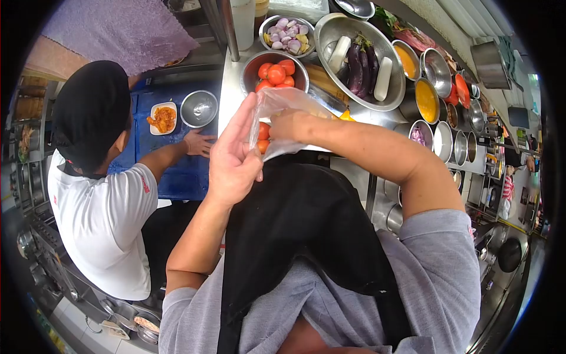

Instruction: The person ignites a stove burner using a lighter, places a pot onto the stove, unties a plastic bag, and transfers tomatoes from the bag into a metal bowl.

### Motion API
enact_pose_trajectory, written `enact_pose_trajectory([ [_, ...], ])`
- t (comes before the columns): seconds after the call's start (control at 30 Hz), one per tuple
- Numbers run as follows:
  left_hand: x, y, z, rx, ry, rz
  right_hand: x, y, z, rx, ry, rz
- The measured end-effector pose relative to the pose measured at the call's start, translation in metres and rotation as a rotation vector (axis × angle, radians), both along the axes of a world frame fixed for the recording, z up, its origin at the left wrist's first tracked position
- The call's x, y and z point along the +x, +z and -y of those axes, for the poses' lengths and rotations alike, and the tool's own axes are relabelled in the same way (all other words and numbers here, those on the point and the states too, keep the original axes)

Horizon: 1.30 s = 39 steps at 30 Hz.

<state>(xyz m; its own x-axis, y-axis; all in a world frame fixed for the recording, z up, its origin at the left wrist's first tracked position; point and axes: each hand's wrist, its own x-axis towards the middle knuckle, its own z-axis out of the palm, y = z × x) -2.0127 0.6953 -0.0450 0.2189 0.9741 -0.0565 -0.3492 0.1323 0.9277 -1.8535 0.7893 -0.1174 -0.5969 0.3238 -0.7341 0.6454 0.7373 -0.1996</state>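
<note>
A clear plastic bag [277, 100] is spread in front of my apron, its left edge pinched by my left hand [231, 156] between thumb and fingers. My right hand [289, 126] reaches into the bag with its fingers curled; what they grip, if anything, is hidden. Beside those fingers, red tomatoes [263, 131] show through the bag's opening. Just beyond the bag stands a metal bowl [246, 74] with several more tomatoes [276, 74] in it.
A knife [325, 101] with a yellow handle lies right of the bag. Behind it, an oval metal basin [330, 29] holds eggplants [356, 65] and white radishes. A bowl of peeled shallots [287, 34] stands at the back. On my left, a co-worker [103, 206] leans over a blue surface.
</note>
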Motion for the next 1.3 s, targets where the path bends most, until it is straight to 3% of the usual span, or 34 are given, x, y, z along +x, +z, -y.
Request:
enact_pose_trajectory([
  [0.1, 0.002, 0.007, 0.001, -0.003, 0.024, -0.006, -0.002, 0.009, -0.014, -0.056, -0.101, -0.012],
  [0.33, -0.004, 0.013, 0.0, -0.016, -0.015, -0.102, -0.003, 0.03, -0.033, -0.329, -0.423, -0.438],
  [0.5, -0.02, 0.022, -0.008, 0.024, 0.151, -0.099, 0.0, 0.078, -0.004, 0.045, -0.181, -0.489],
  [0.53, -0.027, 0.019, -0.012, 0.011, 0.167, -0.064, -0.002, 0.037, -0.004, 0.147, -0.132, -0.531],
  [0.57, -0.036, 0.013, -0.016, 0.012, 0.161, -0.061, -0.001, 0.046, 0.0, 0.149, -0.134, -0.532],
  [0.63, -0.044, 0.008, -0.022, -0.026, 0.176, -0.057, -0.002, 0.081, 0.011, 0.421, -0.046, -0.698],
  [0.77, -0.04, 0.013, -0.018, -0.087, 0.175, -0.065, 0.005, 0.1, 0.0, 0.343, -0.206, -0.824],
  [0.83, -0.044, 0.006, -0.014, -0.065, 0.121, -0.04, 0.009, 0.094, -0.005, 0.4, -0.25, -0.836],
  [0.9, -0.039, 0.008, -0.009, -0.097, 0.101, -0.055, 0.01, 0.082, -0.007, 0.238, -0.431, -0.697],
  [0.93, -0.039, 0.001, -0.009, -0.107, 0.07, -0.088, 0.007, 0.067, -0.001, 0.252, -0.329, -0.671],
  [0.97, -0.038, -0.01, -0.008, -0.12, 0.034, -0.122, -0.002, 0.059, 0.009, 0.112, -0.314, -0.472],
  [1.07, -0.035, -0.02, -0.011, -0.098, 0.053, -0.156, -0.001, 0.003, 0.03, 0.16, -0.202, -0.543],
  [1.13, -0.042, -0.023, -0.003, -0.052, 0.089, -0.127, 0.006, -0.014, 0.035, 0.16, -0.177, -0.434],
  [1.23, -0.042, -0.016, 0.009, -0.075, 0.094, -0.099, 0.006, 0.012, 0.032, 0.195, -0.271, -0.334],
  [1.3, -0.045, -0.015, 0.012, -0.043, 0.068, -0.078, 0.008, 0.017, 0.032, 0.251, -0.257, -0.415],
])
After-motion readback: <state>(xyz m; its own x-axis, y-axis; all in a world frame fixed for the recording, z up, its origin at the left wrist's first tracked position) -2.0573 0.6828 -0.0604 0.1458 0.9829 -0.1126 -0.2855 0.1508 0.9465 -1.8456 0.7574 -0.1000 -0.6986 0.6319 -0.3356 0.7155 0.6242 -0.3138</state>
